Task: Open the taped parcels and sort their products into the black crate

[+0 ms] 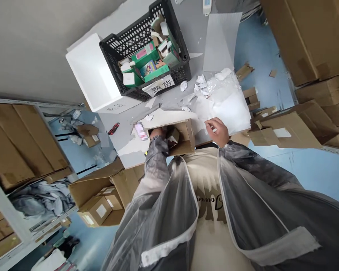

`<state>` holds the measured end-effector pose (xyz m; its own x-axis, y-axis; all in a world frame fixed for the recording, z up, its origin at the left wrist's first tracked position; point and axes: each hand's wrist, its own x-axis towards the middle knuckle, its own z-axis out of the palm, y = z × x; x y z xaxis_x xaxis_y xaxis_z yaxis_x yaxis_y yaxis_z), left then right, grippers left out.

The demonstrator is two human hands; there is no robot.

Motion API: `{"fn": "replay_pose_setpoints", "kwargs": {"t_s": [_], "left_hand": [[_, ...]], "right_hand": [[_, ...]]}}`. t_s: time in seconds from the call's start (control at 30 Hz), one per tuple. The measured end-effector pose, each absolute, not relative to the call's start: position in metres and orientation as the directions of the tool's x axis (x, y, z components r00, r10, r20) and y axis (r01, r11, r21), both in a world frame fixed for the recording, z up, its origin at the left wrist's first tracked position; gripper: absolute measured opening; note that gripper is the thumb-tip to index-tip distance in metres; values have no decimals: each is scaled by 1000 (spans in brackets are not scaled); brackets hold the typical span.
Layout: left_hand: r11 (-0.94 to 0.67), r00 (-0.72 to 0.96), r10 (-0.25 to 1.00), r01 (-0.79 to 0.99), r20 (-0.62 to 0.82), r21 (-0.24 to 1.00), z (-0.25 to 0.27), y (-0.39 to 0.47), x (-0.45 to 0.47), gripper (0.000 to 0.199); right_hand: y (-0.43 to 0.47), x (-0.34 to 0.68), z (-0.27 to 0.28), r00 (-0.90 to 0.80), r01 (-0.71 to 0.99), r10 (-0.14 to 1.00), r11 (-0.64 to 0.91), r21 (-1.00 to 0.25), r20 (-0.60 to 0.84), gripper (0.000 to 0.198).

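Observation:
A small open cardboard box [192,136] lies at the near edge of the table, its opening facing up. My left hand [157,132] reaches into the left side of this box; its fingers are hidden, so any grip is not visible. Beside it inside sits a smaller brown carton [173,137]. To the right of the box, my right hand [219,132] hovers with loosely bent fingers and nothing visible in them. White foam sheets [231,109] lie just beyond that hand. A blurred pink item [140,131] rests left of the box.
A black plastic crate [147,92] holding green boxes stands at the back, beside a white bin [87,75]. A red-and-black cutter [113,128] lies at left. Crumpled paper [201,81] litters the table [124,116]. Large cartons [288,128] stand at right, and an open carton [94,184] at left.

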<state>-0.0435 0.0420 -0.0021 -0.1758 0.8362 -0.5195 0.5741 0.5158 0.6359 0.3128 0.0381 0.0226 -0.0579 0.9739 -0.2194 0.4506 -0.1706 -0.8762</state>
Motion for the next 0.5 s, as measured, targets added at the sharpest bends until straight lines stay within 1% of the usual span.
{"fn": "replay_pose_setpoints", "kwargs": {"t_s": [0.07,0.1,0.13,0.17,0.2,0.23,0.27,0.3,0.33,0.4,0.47,0.5], "left_hand": [[540,-227,825,587,-518,603,5,43,-37,63],[526,-217,836,580,-504,622,11,42,-30,64],[489,-170,858,559,-484,670,17,39,-20,69],[428,-88,888,517,-452,741,24,36,-10,77],[357,24,911,457,-413,815,31,34,0,86],[295,127,921,393,-369,871,37,32,7,97],[250,202,923,335,-328,908,42,30,10,106],[222,234,926,298,-297,928,45,29,10,112],[212,217,936,285,-279,935,46,29,5,113],[238,80,957,332,-279,913,41,27,-13,101],[306,-42,945,462,-324,832,29,23,-33,89],[327,-69,935,540,-347,775,22,20,-40,88]], "right_hand": [[38,296,39,-154,386,958,-166,-907,-241,46],[40,286,47,-211,347,945,-166,-923,-249,50],[43,275,53,-264,304,929,-176,-936,-260,59],[47,264,59,-308,259,911,-199,-945,-276,71],[53,254,63,-341,214,891,-238,-948,-300,81],[60,247,66,-364,172,871,-286,-943,-330,86],[70,242,65,-376,136,854,-334,-933,-361,85],[83,242,62,-374,108,843,-375,-921,-387,80],[99,246,56,-354,88,842,-403,-911,-407,75],[137,269,35,-233,84,879,-408,-909,-416,72],[176,302,7,-4,116,920,-388,-914,-391,72],[194,319,-8,82,143,925,-379,-914,-370,72]]}}
